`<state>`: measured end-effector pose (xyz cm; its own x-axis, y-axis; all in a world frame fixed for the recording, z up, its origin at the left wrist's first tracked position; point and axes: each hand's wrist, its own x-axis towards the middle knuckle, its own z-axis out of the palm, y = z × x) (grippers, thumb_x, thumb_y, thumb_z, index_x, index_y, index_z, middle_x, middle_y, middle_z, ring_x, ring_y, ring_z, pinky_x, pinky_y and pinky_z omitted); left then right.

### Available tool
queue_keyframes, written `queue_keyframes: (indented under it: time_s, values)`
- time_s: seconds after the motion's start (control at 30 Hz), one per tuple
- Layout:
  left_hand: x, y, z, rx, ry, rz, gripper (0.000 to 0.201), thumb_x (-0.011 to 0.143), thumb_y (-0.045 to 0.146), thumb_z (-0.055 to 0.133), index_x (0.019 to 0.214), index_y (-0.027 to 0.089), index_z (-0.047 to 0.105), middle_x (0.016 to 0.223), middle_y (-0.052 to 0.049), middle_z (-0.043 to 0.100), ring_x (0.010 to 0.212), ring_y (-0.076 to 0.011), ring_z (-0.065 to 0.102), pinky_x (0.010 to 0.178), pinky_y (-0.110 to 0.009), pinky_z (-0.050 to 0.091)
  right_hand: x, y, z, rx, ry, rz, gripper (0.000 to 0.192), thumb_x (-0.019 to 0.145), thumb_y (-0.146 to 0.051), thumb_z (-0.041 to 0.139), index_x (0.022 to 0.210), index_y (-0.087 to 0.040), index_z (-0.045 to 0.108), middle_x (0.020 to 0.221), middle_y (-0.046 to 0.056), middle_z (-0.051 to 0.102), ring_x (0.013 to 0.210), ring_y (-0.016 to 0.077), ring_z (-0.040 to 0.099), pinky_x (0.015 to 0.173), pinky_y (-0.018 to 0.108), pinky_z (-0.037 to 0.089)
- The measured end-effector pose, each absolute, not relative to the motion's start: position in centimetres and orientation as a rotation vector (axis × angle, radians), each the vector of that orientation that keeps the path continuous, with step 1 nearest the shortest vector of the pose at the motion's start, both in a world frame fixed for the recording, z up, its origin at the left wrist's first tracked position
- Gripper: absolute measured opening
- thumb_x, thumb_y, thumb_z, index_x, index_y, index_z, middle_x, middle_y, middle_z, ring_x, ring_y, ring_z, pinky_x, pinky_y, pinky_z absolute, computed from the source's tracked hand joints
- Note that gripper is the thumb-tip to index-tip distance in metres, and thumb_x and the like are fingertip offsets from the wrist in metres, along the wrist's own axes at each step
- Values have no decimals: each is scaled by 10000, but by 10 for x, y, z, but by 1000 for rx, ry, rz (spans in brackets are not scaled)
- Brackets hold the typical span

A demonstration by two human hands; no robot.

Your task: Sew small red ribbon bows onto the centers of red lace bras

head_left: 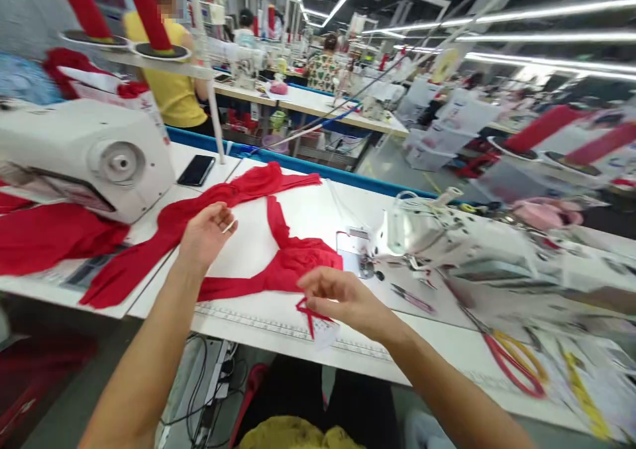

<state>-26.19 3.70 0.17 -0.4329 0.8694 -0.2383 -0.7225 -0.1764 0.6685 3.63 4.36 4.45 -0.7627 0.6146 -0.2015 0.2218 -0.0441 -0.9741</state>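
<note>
My left hand (206, 234) is raised above the table beside a long red fabric piece (171, 220). Its fingers are curled, with a small white sliver (228, 226) at the fingertips, too small to name. My right hand (345, 297) is by the near edge of a gathered red fabric piece (298, 263). Its fingers are bent around a thin red strip (311, 318), and a pale printed tag (326, 336) shows just below. Motion blur softens the grip. The red piece reaches toward the needle area of a white sewing machine (422, 227) on the right.
A second sewing machine (109, 154) and a black phone (196, 171) are on the left. Red-handled scissors (514, 363), thread snips (412, 299) and a yellow tape measure (583, 393) lie right. A printed ruler (258, 323) runs along the front edge. Several people work beyond.
</note>
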Motion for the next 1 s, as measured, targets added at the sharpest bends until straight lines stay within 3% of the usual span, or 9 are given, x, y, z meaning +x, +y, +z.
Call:
queue_keyframes:
  time_s: [0.13, 0.23, 0.4, 0.53, 0.63, 0.73, 0.83, 0.93, 1.0]
  values:
    - [-245, 31, 5, 629, 1107, 1828, 155, 688, 271, 717, 806, 198, 648, 800, 16, 626, 765, -134, 582, 801, -281, 486, 146, 35, 10, -1438, -1664, 1459, 437, 690, -506, 816, 937, -163, 705, 800, 47, 697, 719, 160, 640, 662, 292, 509]
    - [-218, 26, 21, 1104, 1413, 1624, 123, 740, 284, 702, 821, 211, 646, 836, 5, 626, 808, -149, 573, 796, -262, 458, 205, 47, -10, -1603, -1504, 1225, 505, 611, -541, 837, 915, -157, 714, 825, 79, 722, 755, 204, 664, 692, 332, 535]
    - [-153, 30, 40, 1855, 1577, 1134, 115, 901, 260, 527, 879, 219, 632, 897, -24, 669, 833, -187, 602, 750, -293, 452, 246, 63, -14, -1718, -1673, 677, 369, 732, -497, 688, 936, -190, 711, 912, 97, 741, 814, 259, 678, 813, 448, 540]
    - [-104, 39, 22, 2186, 1795, 697, 200, 956, 187, 432, 956, 200, 631, 958, -81, 680, 928, -240, 610, 833, -356, 440, 228, 50, -3, -1598, -1868, 123, 289, 849, -395, 553, 964, -194, 725, 1052, 158, 712, 1018, 332, 644, 964, 540, 465]
    - [-90, 46, 2, 2148, 1991, 533, 124, 913, 199, 555, 1004, 161, 630, 997, -150, 679, 972, -305, 615, 821, -394, 438, 189, 28, 1, -1381, -2025, 475, 261, 914, -374, 532, 1047, -239, 712, 1025, 111, 716, 903, 263, 656, 836, 427, 524]
    - [-99, 49, -8, 2065, 2034, 498, 37, 860, 198, 632, 883, 170, 621, 842, -104, 677, 786, -272, 635, 691, -351, 438, 144, 19, 0, -1210, -2031, 1067, 221, 906, -391, 582, 1007, -237, 704, 908, 65, 713, 778, 205, 640, 699, 348, 522]
    - [-114, 46, -5, 2042, 2071, 560, 121, 904, 186, 548, 788, 193, 582, 809, -63, 663, 751, -230, 623, 682, -328, 444, 100, 29, 1, -1117, -1827, 1567, 245, 870, -426, 635, 941, -198, 689, 822, 49, 693, 736, 173, 619, 636, 309, 501]
    - [-115, 28, 6, 2014, 2219, 752, 199, 980, 195, 404, 881, 184, 577, 1001, -114, 657, 929, -242, 613, 791, -344, 461, 58, 45, 13, -954, -1518, 1929, 335, 812, -501, 711, 906, -184, 657, 854, 46, 671, 765, 157, 607, 655, 293, 515]
    - [-108, 8, 14, 2007, 2308, 958, 251, 1011, 235, 352, 924, 181, 581, 1017, -128, 654, 918, -240, 614, 774, -341, 466, 34, 52, 26, -758, -1340, 2103, 339, 801, -510, 730, 829, -190, 624, 814, 17, 632, 762, 141, 585, 691, 284, 517]
